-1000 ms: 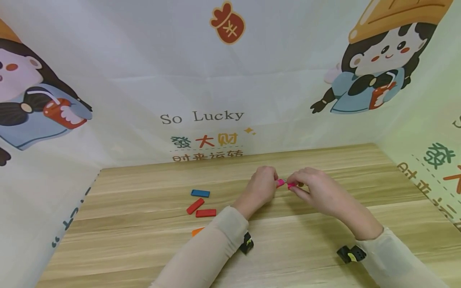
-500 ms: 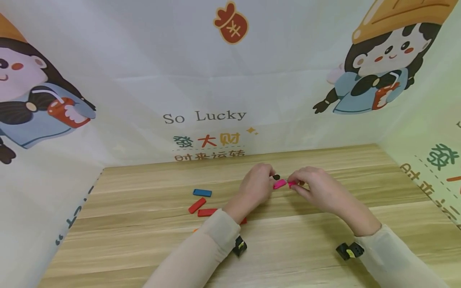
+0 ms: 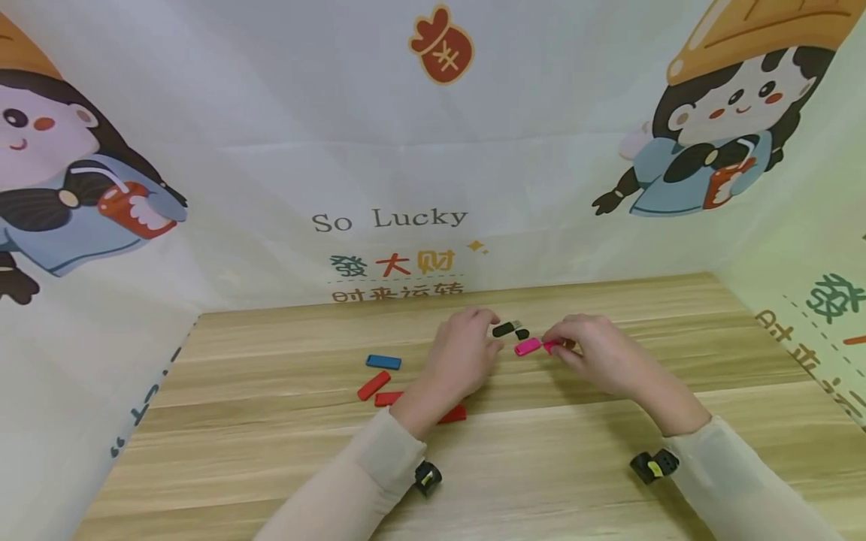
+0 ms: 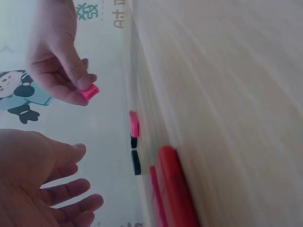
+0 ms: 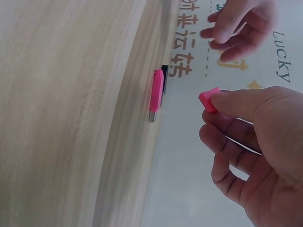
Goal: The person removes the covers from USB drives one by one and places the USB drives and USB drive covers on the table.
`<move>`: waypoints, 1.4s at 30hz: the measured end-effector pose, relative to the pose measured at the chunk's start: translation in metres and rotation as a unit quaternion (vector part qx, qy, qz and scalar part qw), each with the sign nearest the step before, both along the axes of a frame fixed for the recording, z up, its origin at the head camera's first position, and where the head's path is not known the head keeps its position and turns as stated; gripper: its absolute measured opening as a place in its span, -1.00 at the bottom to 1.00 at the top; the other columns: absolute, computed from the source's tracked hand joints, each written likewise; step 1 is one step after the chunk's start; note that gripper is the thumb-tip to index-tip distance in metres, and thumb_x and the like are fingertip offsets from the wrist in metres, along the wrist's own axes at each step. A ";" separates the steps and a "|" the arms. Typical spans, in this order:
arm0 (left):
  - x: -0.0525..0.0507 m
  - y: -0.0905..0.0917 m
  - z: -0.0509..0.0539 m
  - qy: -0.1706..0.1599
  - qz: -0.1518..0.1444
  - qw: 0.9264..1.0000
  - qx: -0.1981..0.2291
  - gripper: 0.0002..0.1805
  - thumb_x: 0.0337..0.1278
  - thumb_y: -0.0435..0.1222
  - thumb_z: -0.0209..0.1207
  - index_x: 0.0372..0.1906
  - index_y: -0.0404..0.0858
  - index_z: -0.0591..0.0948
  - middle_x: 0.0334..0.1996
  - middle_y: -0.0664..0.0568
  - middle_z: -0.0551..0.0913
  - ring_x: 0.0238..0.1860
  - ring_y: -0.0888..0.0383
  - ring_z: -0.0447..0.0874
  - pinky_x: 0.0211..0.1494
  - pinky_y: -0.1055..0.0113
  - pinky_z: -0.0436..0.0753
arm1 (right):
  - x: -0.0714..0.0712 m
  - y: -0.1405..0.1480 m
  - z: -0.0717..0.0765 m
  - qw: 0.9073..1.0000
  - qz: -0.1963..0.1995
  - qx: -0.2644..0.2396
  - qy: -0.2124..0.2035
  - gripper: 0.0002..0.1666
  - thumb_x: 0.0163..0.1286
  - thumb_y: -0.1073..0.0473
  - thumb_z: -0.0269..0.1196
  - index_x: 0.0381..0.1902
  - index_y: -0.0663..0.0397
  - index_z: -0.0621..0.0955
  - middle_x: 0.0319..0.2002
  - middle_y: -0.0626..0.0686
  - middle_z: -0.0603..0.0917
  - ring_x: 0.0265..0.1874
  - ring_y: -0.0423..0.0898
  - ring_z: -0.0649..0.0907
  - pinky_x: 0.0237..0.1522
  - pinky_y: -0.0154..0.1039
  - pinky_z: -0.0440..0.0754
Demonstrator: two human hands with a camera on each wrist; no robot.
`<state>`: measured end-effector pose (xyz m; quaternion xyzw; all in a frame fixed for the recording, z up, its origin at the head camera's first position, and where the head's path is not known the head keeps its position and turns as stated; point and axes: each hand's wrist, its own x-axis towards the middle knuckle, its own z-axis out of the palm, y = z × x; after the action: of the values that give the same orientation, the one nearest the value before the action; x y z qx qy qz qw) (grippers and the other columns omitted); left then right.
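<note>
My right hand [image 3: 598, 355] pinches a small pink cap [image 5: 209, 100] between thumb and forefinger, above the table. Just left of it, a pink USB flash drive [image 3: 528, 346] lies on the wood with its metal plug [image 5: 152, 116] bare. Behind the pink drive lie a black USB flash drive [image 3: 504, 330] with its plug exposed and a loose black cap [image 3: 522, 334]. My left hand [image 3: 465, 352] holds nothing; in the left wrist view its fingers [image 4: 71, 189] are spread and relaxed. It hovers left of the two uncapped drives.
Left of the left forearm lie a blue flash drive [image 3: 383, 362] and a red one [image 3: 373, 385]. Other red pieces [image 3: 453, 414] are partly covered by that forearm. Printed cloth walls [image 3: 271, 225] enclose the wooden table [image 3: 271, 466] at the back and sides.
My left hand has let go of the pink flash drive and drawn back left, uncovering the black drive and black cap. The right hand keeps the pink cap, nearly still.
</note>
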<state>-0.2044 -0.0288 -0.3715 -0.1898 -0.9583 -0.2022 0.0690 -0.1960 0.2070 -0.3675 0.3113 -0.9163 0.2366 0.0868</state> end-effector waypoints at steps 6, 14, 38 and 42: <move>0.007 -0.009 0.004 0.004 -0.003 1.000 -0.011 -0.58 0.49 -0.15 0.32 0.32 -0.17 0.64 0.28 -0.01 0.64 0.32 -0.07 0.58 0.41 0.01 0.52 | -0.003 0.000 -0.005 1.000 -0.009 0.009 -0.012 -0.86 0.37 0.40 0.45 -0.13 0.22 0.81 -0.25 0.00 0.78 -0.31 -0.17 0.69 -0.23 -0.14 0.74; 0.016 -0.022 0.006 0.036 -0.016 0.999 -0.026 -0.53 0.46 -0.11 0.35 0.33 -0.18 0.62 0.28 -0.03 0.62 0.33 -0.08 0.55 0.39 -0.03 0.52 | -0.007 0.001 -0.008 0.999 -0.009 0.010 -0.036 -0.87 0.42 0.39 0.41 -0.10 0.25 0.81 -0.25 0.03 0.78 -0.33 -0.20 0.67 -0.28 -0.21 0.71; 0.044 -0.068 0.003 0.085 -0.022 0.994 -0.062 -0.40 0.34 0.00 0.42 0.36 -0.16 0.61 0.33 -0.12 0.56 0.39 -0.18 0.46 0.44 -0.14 0.45 | -0.022 0.001 -0.022 0.994 -0.042 0.003 -0.098 -0.90 0.44 0.38 0.38 -0.25 0.12 0.66 -0.37 -0.08 0.68 -0.38 -0.15 0.60 -0.27 -0.15 0.62; 0.048 -0.074 0.000 0.074 -0.022 0.996 -0.054 -0.37 0.34 0.04 0.41 0.38 -0.16 0.60 0.35 -0.15 0.55 0.41 -0.21 0.44 0.44 -0.17 0.43 | -0.024 0.000 -0.022 0.993 -0.045 0.006 -0.110 -0.90 0.45 0.37 0.38 -0.26 0.12 0.65 -0.38 -0.08 0.68 -0.39 -0.15 0.59 -0.28 -0.16 0.60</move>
<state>-0.1564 -0.1031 -0.3715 -0.2285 -0.9557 -0.1366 0.1253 -0.2198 0.2074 -0.3899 0.2424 -0.9347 0.2599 -0.0055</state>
